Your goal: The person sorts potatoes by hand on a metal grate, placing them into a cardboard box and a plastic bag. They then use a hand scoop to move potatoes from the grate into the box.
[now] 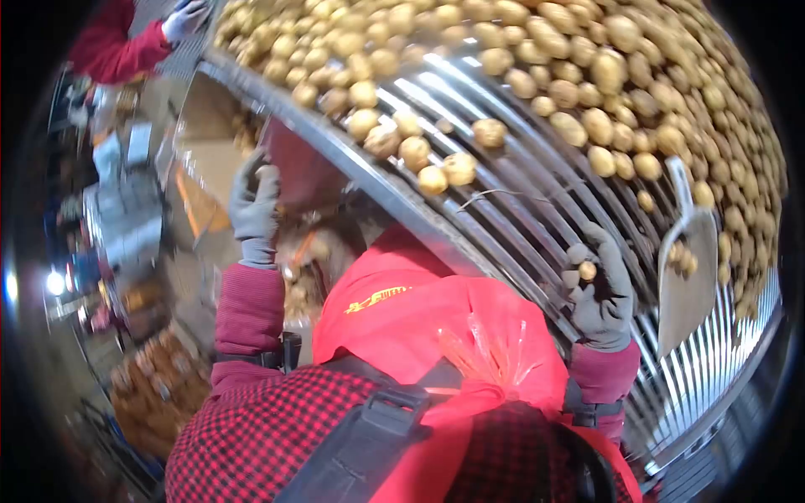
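My left hand [254, 201], in a grey glove, is closed, fingers curled and thumb pressed in. Right beside its fingertips is a pinkish-red plastic sheet or bag [306, 168] under the metal edge; I cannot tell what the hand grips. Over the slatted metal rack, my gloved right hand [605, 289] curls around a small potato [587, 271], with dark smudges on the palm. A metal scoop [689, 281] with a few small potatoes in it lies just right of that hand. Loose potatoes [413, 153] rest on the slats ahead.
A large heap of potatoes [620, 71] covers the far part of the slatted rack [511, 222]. Its metal rim [377, 180] runs diagonally between my hands. Cardboard boxes [205, 126] stand at left. Another person's gloved hand [186, 18] is at top left. Stacked brown bags [159, 377] lie lower left.
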`<state>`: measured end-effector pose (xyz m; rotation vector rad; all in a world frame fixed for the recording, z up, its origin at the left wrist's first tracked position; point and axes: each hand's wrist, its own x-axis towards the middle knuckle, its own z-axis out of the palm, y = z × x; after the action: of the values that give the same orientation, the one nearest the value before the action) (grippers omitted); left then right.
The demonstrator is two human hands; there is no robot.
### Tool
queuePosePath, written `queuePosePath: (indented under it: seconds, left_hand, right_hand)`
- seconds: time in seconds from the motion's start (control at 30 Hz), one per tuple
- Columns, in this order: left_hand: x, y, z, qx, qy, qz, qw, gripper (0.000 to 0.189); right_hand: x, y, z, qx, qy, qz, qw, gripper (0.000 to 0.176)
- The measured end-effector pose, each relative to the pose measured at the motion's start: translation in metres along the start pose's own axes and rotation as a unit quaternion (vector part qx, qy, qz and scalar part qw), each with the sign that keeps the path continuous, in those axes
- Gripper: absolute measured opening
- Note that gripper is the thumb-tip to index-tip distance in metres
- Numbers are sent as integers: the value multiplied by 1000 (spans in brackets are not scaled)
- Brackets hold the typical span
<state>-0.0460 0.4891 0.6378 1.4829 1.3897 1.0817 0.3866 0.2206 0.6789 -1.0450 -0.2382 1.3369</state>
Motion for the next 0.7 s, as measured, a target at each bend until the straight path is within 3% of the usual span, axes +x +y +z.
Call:
queuePosePath:
  seconds: [0.03, 0.07, 0.1, 0.13, 0.2, 0.3, 0.37, 0.4, 0.47, 0.53, 0.57, 0.6, 0.63, 0.7]
  left_hand:
    - [-25, -16, -33, 41, 56, -67, 995, 39]
    - [-48, -37, -64, 80, 110, -132, 982, 36]
    - [-76, -76, -92, 122, 123, -95, 980, 36]
    - [-103, -77, -102, 149, 128, -201, 960, 37]
    - [-143, -101, -111, 362, 97, -234, 897, 37]
    - [-181, -139, -126, 388, 52, -232, 890, 39]
    - [-172, -146, -120, 495, 69, -132, 856, 38]
    - [-149, -136, -102, 488, 64, -121, 862, 38]
    - [-81, -65, -39, 362, 91, 56, 926, 35]
    - [-23, 11, 31, 289, 3, 177, 941, 32]
    - [2, 35, 58, 289, -74, 290, 909, 31]
    - [14, 77, 91, 345, -124, 316, 875, 31]
    - [28, 98, 117, 301, -174, 374, 860, 28]
    - [43, 103, 168, 308, -221, 454, 806, 26]
  right_hand:
    - [8, 0, 2, 16, 13, 3, 1000, 44]
    - [20, 15, 0, -246, -15, -192, 950, 49]
    - [26, 4, -7, -154, -53, -72, 984, 54]
    - [34, 1, -1, -175, -67, -67, 980, 55]
    - [47, 1, 8, -200, -93, -63, 973, 55]
    - [57, 2, 20, -232, -137, -81, 960, 47]
    - [54, -9, 25, -114, -55, 70, 990, 44]
    - [52, -9, 29, -80, -19, 71, 994, 44]
    - [49, -12, 28, -56, -16, 58, 997, 39]
    - [45, -13, 26, -73, -29, 32, 996, 38]
    - [42, -12, 26, -70, -25, 20, 997, 38]
    - [38, -11, 28, -100, -19, 11, 995, 40]
    - [33, -10, 27, -130, -11, 0, 991, 41]
    - [29, -7, 20, -140, -15, -13, 990, 38]
